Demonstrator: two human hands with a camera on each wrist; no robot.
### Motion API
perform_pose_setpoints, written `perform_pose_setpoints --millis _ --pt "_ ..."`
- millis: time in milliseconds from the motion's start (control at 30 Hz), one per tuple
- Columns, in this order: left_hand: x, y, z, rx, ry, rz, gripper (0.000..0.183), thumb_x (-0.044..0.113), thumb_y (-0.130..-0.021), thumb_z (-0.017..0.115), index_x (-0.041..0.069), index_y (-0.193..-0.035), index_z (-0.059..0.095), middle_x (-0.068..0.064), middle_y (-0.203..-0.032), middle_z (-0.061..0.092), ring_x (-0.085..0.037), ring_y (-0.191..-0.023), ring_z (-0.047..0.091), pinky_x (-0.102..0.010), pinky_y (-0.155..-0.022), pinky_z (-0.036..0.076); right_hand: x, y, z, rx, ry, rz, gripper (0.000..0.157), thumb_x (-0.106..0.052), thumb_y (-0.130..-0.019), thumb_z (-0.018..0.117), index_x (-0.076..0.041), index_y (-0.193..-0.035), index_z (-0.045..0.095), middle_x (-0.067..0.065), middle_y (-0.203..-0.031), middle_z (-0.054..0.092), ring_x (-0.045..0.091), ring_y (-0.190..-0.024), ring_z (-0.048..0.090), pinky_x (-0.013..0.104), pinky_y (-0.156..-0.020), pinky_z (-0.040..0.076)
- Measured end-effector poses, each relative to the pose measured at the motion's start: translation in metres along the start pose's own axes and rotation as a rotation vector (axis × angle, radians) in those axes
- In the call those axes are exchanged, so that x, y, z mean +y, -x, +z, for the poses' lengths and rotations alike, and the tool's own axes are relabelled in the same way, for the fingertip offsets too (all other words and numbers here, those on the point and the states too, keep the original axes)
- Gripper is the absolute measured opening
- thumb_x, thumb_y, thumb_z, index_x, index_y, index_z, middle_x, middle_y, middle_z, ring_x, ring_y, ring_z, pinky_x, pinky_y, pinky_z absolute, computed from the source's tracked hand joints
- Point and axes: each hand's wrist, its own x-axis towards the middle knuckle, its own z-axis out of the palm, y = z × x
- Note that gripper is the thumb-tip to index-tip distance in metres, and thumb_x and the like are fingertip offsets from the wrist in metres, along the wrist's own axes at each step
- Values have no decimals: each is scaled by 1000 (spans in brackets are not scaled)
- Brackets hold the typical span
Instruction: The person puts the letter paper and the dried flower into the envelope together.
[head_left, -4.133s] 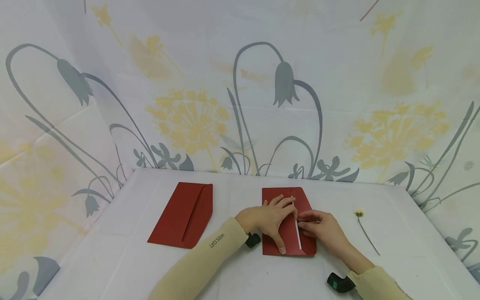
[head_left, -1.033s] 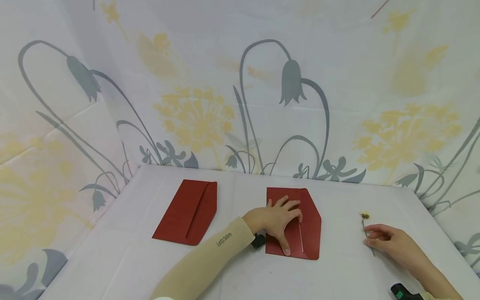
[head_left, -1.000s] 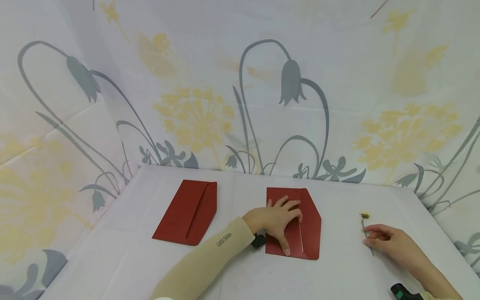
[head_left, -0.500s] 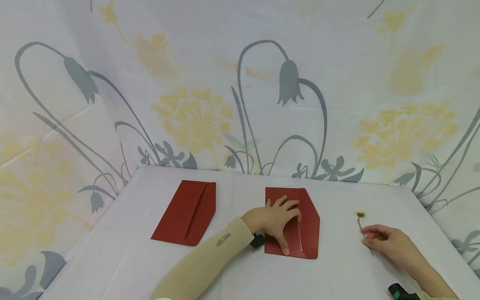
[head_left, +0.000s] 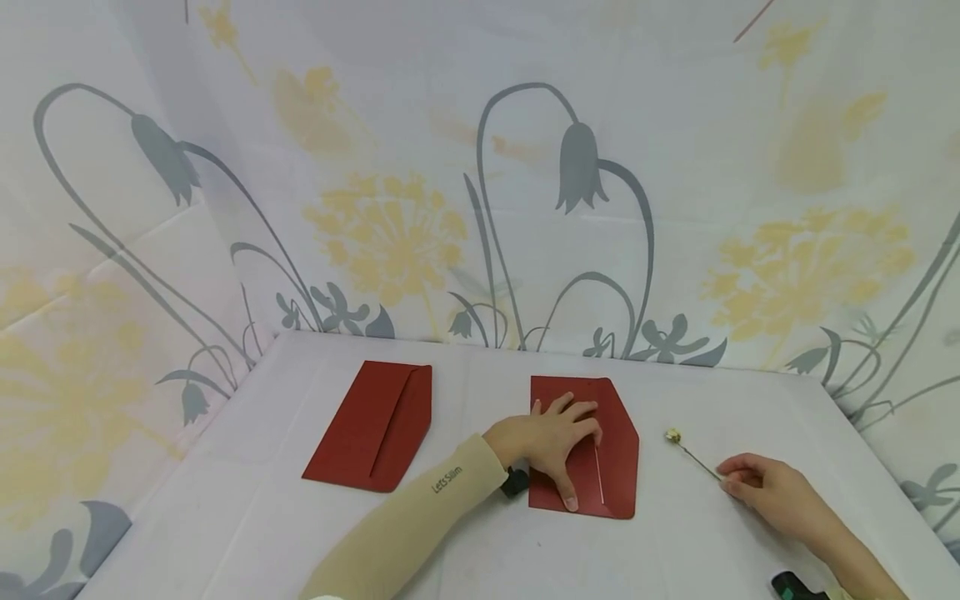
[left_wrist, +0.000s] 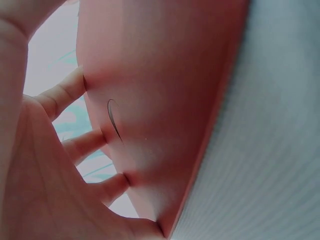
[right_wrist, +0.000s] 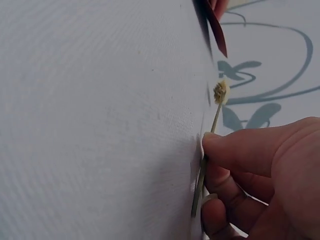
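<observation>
On the table, a red envelope [head_left: 621,467] lies with its pointed flap unfolded to the right. My left hand [head_left: 546,442] rests on it with fingers spread. The left wrist view shows the fingertips [left_wrist: 75,87] touching the envelope's red paper beside a thin curved slit. A narrow white line marks the envelope's opening, partly covered by my fingers. To the right, my right hand [head_left: 772,492] pinches the thin stem of a small dried flower [head_left: 673,436] between thumb and fingers. Its pale yellow head points left toward the envelope; the stem's end shows below the thumb in the right wrist view.
A second red envelope [head_left: 363,429] lies on the left, its flap side to the right. White cloth [head_left: 247,492] covers the table, and a flower-printed curtain [head_left: 420,167] rises behind it. Black wrist devices [head_left: 515,482] sit at both wrists.
My right hand has left the envelope's opening and taken hold of the dried flower. Its head has swung left toward the envelope. My left hand stays on the envelope.
</observation>
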Motion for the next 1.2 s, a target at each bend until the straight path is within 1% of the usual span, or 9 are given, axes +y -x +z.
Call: perform_pose_setpoints --millis 100,167,333,400,467,633,733,900,1200 --pt "0 0 1 3 -1 0 78 66 -52 78 38 -114 41 11 -153 9 -25 -142 2 -59 -105 22 1 2 -1 -2 -15 -23 27 -23 -91 61 -2 -108 63 7 -97 66 0 -77 54 22 -64 46" --pt "-1 0 2 6 -1 2 78 66 -51 78 38 -113 41 11 -153 9 -25 -142 2 -58 -105 22 1 2 -2 7 -2 -37 26 -22 -92 59 -3 -110 64 11 -103 66 3 -83 57 22 -66 47" --pt "-1 0 2 6 2 5 78 66 -51 79 37 -113 41 10 -154 9 -25 -142 2 -59 -105 22 3 3 -5 25 24 -28 23 -17 -93 55 -4 -110 66 20 -111 63 33 -102 58 27 -71 47" --pt "-1 0 2 6 2 5 78 66 -51 79 37 -113 41 10 -154 8 -25 -142 1 -59 -105 21 3 3 -6 28 17 -12 23 -17 -94 54 -4 -110 66 22 -113 62 39 -106 55 31 -72 46" --pt "-2 -1 3 7 -2 5 79 66 -51 79 37 -113 41 11 -154 8 -25 -142 0 -59 -105 21 3 3 -7 33 12 6 24 -18 -94 53 -4 -110 66 23 -113 61 36 -103 56 31 -71 46" --pt "-2 -2 3 9 -4 6 78 66 -50 79 38 -112 41 11 -154 8 -25 -142 0 -59 -105 22 1 2 -9 52 -29 39 28 -21 -96 52 -2 -113 63 19 -109 62 14 -84 55 25 -63 45" --pt "-1 -2 3 8 0 6 78 66 -50 80 37 -113 41 11 -154 9 -25 -142 0 -59 -105 22 -1 2 -8 67 -58 48 31 -23 -96 52 -1 -115 61 16 -108 62 5 -78 54 23 -61 46" --pt "-1 -2 3 8 2 4 78 65 -51 80 37 -113 41 11 -153 9 -25 -142 2 -59 -105 22 -12 1 -6 90 -124 77 36 -29 -95 55 -1 -116 60 13 -105 63 4 -78 55 24 -60 46" --pt "1 0 0 3 1 1 77 64 -52 80 37 -114 42 11 -153 10 -25 -142 3 -59 -105 22 -44 -11 7 27 -416 92 45 -28 -91 61 5 -121 54 14 -107 64 3 -82 60 26 -69 53"
